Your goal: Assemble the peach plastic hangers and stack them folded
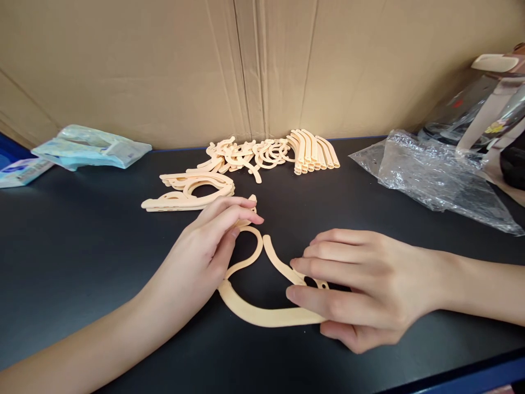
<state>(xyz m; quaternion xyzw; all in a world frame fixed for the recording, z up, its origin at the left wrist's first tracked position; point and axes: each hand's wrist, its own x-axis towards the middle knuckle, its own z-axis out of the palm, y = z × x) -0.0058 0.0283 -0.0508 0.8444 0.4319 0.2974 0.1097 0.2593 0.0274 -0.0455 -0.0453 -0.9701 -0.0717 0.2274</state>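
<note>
My left hand (219,235) curves its fingers over a small cream plastic piece (253,201), mostly hidden behind them. Its thumb touches the end of a curved hanger hook (259,246). The hook's lower end meets a long, bowed hanger arm (262,316) lying on the dark table. My right hand (356,284) lies palm down over the arm's right end, index finger above and thumb below it. From under its middle fingers comes a second, shorter-looking curved arm (276,262) with holes near one end (324,285). The covered joint cannot be made out.
Several folded hangers (192,203) are stacked at the left. Farther back lie a heap of hooks (241,156) and a row of arms (311,152). Tissue packs (90,148) sit far left. A clear plastic bag (435,175) and bottle (463,104) stand right, before cardboard (164,71).
</note>
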